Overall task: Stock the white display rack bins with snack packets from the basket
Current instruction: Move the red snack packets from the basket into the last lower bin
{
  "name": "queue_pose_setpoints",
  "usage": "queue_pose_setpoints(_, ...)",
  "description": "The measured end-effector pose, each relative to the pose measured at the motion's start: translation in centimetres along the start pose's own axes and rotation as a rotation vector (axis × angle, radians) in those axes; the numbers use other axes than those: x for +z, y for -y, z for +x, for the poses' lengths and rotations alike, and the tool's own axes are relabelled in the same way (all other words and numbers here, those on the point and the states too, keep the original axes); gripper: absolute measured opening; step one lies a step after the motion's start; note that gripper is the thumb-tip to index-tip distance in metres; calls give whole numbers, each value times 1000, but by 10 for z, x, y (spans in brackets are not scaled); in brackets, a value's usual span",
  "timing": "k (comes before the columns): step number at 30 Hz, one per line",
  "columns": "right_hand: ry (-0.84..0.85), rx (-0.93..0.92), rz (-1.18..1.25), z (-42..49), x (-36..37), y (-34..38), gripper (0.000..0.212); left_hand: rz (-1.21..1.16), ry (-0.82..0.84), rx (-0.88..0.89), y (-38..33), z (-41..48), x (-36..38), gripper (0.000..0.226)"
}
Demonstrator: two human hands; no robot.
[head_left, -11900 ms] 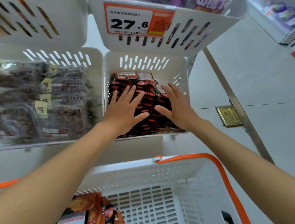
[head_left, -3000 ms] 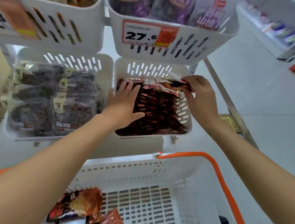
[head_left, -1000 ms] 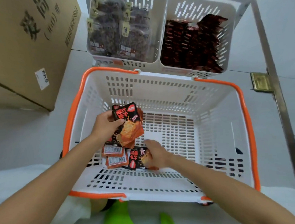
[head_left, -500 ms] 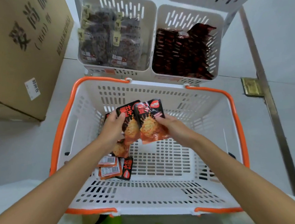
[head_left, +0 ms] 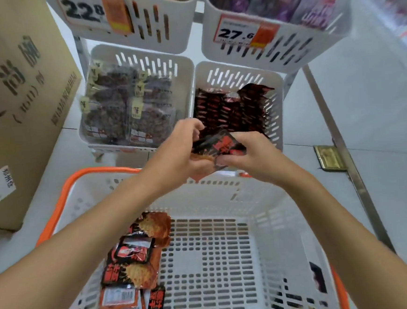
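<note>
Both hands hold a small bunch of red-and-black snack packets (head_left: pixel 223 145) over the basket's far rim, just in front of the lower right rack bin (head_left: pixel 277 114). My left hand (head_left: pixel 182 151) grips the bunch from the left, and my right hand (head_left: pixel 248 153) pinches it from the right. That bin holds rows of the same dark red packets (head_left: pixel 228 108). Several more packets (head_left: pixel 133 264) lie at the left of the white basket with orange rim (head_left: pixel 225 201).
The lower left bin (head_left: pixel 186 68) holds dark clear-wrapped packs. Upper bins carry price tags 22.8 (head_left: pixel 84 10) and 27.6 (head_left: pixel 236 33). A large cardboard box (head_left: pixel 13 96) stands at the left. A metal floor strip (head_left: pixel 343 143) runs along the right.
Both hands have lifted the packets out of the basket and carried them forward to the front of the lower right bin. My view has tilted up toward the rack.
</note>
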State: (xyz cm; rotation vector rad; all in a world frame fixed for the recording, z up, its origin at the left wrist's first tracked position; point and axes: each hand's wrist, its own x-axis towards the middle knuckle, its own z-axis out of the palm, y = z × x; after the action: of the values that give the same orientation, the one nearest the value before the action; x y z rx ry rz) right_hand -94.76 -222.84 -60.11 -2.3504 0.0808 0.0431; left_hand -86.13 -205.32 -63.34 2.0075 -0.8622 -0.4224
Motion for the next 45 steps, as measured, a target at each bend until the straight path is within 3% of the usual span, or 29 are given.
queue_pose_setpoints(3,-297,-35,-23,12,-32,-25,24,186,3,21,16,52,4,106)
queue_pose_setpoints(5,-451,-19,-99,27,-46,-49,27,355,36,16,31,81,11,108)
queue_pose_setpoints(8,-549,-44,-251,62,-52,-79,30,594,52,39,50,110,25,101)
queue_pose_setpoints(13,-507,-50,-495,138,-38,-119,31,672,84,-31,73,134,42,100)
queue_pose_setpoints(17,-213,4,-693,182,-23,-142,57,623,85,-44,85,134,56,106)
queue_pose_setpoints(19,-246,-30,-730,191,-12,-146,65,581,70,-54,85,135,59,110)
queue_pose_setpoints(21,-281,-35,-767,196,-3,-150,59,559,60,-53,83,136,60,112)
queue_pose_setpoints(24,-231,38,-705,203,-5,-154,64,520,59,-52,83,135,59,113)
queue_pose_setpoints(27,-304,4,-645,191,-10,-147,70,518,61,-59,80,133,57,111)
queue_pose_setpoints(32,-453,38,-396,111,5,-112,58,396,44,-54,63,109,46,92)
queue_pose_setpoints(37,-535,-124,-247,15,54,-62,40,296,-103,54,38,36,33,60)
queue_pose_setpoints(41,-336,-155,-114,-49,114,-28,29,395,-180,156,42,-43,21,34)
queue_pose_setpoints(45,140,135,-84,-78,173,-25,33,445,-116,-85,73,-125,3,35)
